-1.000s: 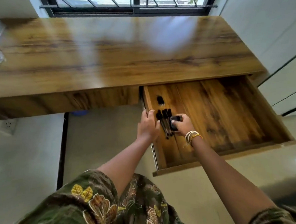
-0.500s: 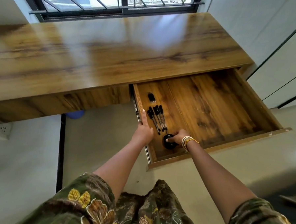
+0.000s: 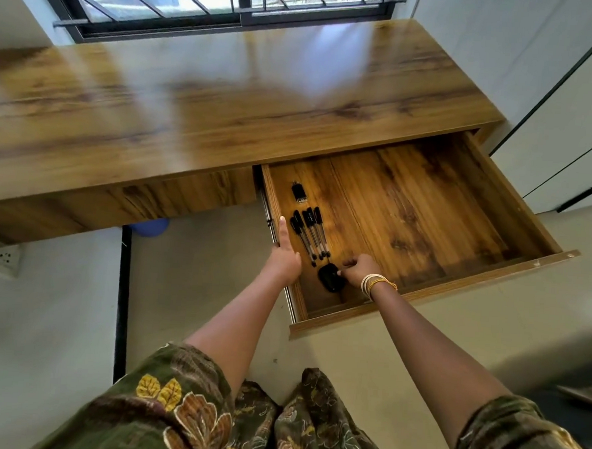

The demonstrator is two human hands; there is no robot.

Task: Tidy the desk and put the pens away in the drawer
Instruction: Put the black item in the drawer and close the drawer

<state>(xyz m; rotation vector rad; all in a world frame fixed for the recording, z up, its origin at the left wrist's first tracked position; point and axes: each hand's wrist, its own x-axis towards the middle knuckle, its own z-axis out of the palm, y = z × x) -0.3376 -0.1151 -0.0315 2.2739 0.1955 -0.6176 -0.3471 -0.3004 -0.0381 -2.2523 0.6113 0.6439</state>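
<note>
Head view. The wooden drawer point(image 3: 425, 210) stood pulled out from under the desk point(image 3: 225, 100). The right hand point(image 3: 357, 270) was curled with its fingertips point(image 3: 343, 264) pinched on a small rounded black object point(image 3: 331, 277) lying near the drawer's front left corner; what that object was could not be made out. Just beyond this grip, a row of black-capped pens point(image 3: 309, 235) lay side by side on the drawer floor, their thin barrels hard to separate. Farther beyond, a small black item point(image 3: 299, 192) lay alone, too small to identify. To the left of the grip, the left hand point(image 3: 286, 258) rested on the drawer's left wall, index finger extended along the edge, holding nothing; its other fingers were hidden from view. Bangles point(image 3: 375, 285) circled the right wrist. The desk's left end was cut off by the frame.
</note>
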